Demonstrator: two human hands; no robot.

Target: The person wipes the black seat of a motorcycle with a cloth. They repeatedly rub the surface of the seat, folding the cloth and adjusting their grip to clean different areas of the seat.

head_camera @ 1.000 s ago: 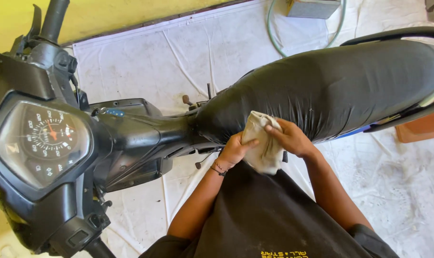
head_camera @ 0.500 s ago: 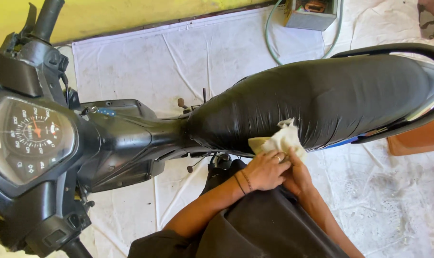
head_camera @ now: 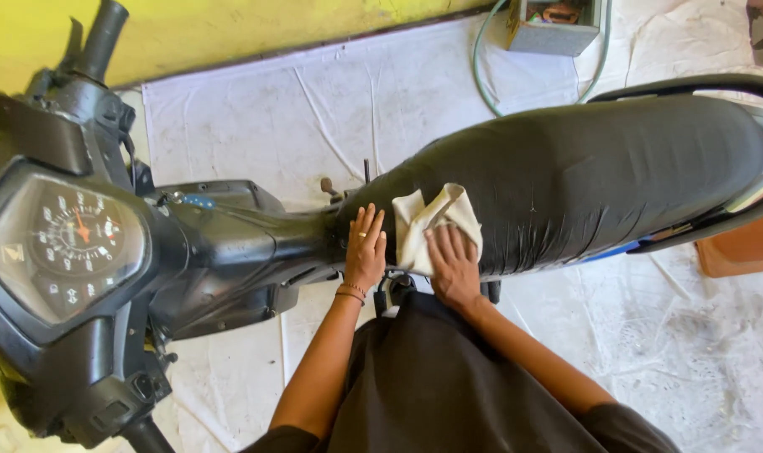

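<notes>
A black motorbike lies across the view, its long black seat (head_camera: 583,184) running to the right. My left hand (head_camera: 365,252) rests flat, fingers apart, on the front tip of the seat, holding nothing. My right hand (head_camera: 453,260) presses a cream cloth (head_camera: 428,222) against the near side of the seat, palm down with fingers spread over the cloth's lower part. A bracelet sits on my left wrist. My dark shirt fills the bottom middle.
The speedometer dial (head_camera: 62,243) and handlebar (head_camera: 96,42) are at the left. A white sheet (head_camera: 314,109) covers the floor below a yellow wall. A grey box (head_camera: 553,25) with a green hose (head_camera: 482,75) stands at the back; an orange object (head_camera: 747,247) at the right.
Both hands held the bunched cloth together at the seat's edge before. Now my left hand has let go and lies flat on the seat front, while my right spreads the cloth on the seat.
</notes>
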